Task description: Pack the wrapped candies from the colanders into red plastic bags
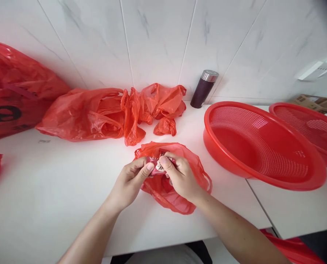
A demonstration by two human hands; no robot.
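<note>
Both my hands meet over a small red plastic bag lying on the white table. My left hand and my right hand pinch a small red and white packet between thumbs and fingers, just above the bag's open mouth. The bag's thin film bunches under my right wrist.
Two crumpled red bags lie behind, near the tiled wall. A large full red bag sits far left. A dark flask stands at the wall. Two red perforated basins rest on the right, one across the table's gap.
</note>
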